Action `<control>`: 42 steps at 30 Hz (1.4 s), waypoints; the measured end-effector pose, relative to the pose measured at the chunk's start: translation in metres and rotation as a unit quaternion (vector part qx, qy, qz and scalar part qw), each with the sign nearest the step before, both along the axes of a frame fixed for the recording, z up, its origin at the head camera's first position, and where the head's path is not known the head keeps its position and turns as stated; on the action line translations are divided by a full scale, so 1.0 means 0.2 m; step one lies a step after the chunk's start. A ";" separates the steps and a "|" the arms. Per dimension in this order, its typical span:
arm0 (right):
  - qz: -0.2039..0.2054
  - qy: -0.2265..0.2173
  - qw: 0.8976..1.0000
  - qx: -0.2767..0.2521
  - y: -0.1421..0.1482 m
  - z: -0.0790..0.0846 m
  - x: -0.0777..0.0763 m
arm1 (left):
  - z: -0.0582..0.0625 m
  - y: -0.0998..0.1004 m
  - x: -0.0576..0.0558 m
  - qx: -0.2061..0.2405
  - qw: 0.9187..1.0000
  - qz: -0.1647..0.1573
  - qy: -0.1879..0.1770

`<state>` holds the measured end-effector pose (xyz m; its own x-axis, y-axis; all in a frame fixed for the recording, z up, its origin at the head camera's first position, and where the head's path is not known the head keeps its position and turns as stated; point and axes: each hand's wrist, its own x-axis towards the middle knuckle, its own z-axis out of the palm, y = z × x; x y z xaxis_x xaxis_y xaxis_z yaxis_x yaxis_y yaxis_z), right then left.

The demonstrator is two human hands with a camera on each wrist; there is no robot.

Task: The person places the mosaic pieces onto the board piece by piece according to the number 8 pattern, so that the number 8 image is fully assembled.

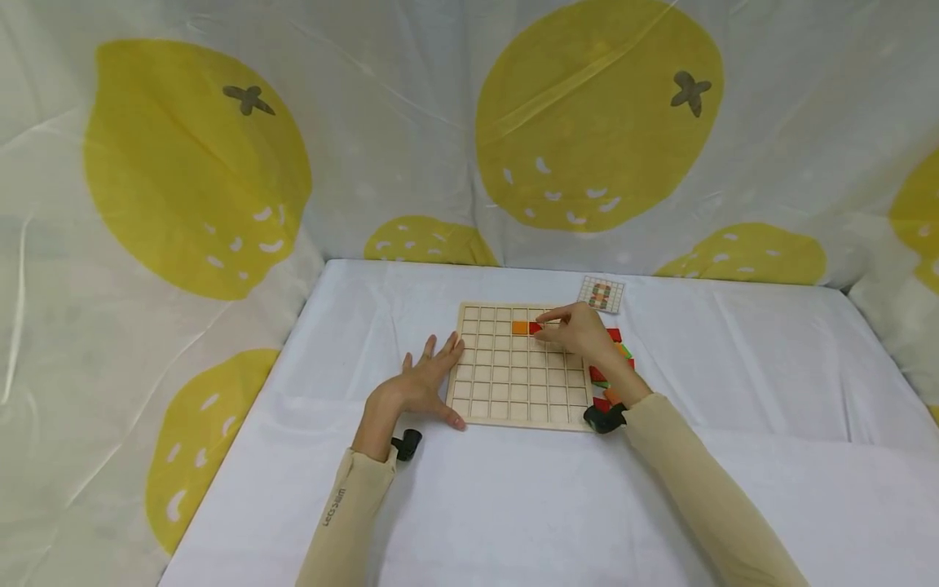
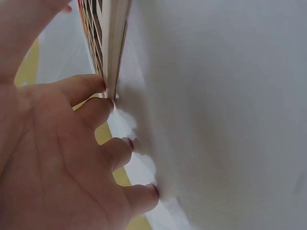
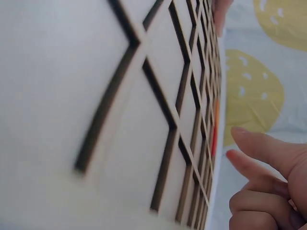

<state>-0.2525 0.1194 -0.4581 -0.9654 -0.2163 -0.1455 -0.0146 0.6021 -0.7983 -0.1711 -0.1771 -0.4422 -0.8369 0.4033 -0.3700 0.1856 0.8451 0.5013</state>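
A square wooden grid board (image 1: 499, 383) lies on the white-covered table. In its upper part an orange square tile (image 1: 519, 328) and a red tile (image 1: 535, 328) sit side by side in neighbouring cells. My right hand (image 1: 579, 333) is over the board, thumb and forefinger parted close to the red tile. In the right wrist view nothing shows between those two fingertips, and the other fingers (image 3: 259, 201) are curled. My left hand (image 1: 421, 385) is spread at the board's left edge, its thumb by the near left corner. The left wrist view shows fingers (image 2: 91, 88) touching the board's side.
Several red, orange and green tiles (image 1: 614, 335) lie along the board's right side, partly hidden by the right forearm. Behind the board is a small pattern card (image 1: 601, 294) with a printed grid. A lemon-print cloth (image 1: 411, 122) hangs around the table.
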 end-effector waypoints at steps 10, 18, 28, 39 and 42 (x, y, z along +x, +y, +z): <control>-0.020 0.006 1.000 0.007 0.26 0.05 0.11 | 0.00 0.00 0.00 -0.002 1.000 0.002 -0.002; -0.051 -0.004 0.998 0.027 0.44 0.03 0.18 | 0.00 0.00 -0.01 -0.006 1.000 0.001 -0.003; -0.084 -0.011 0.995 0.048 0.53 0.00 0.22 | -0.01 0.00 -0.01 -0.002 1.000 0.002 -0.001; -0.082 -0.007 0.995 0.051 0.55 -0.02 0.17 | -0.01 0.00 -0.01 -0.002 1.000 0.000 0.003; -0.081 -0.007 0.995 0.057 0.55 -0.03 0.14 | -0.01 0.00 0.00 0.001 1.000 0.001 0.002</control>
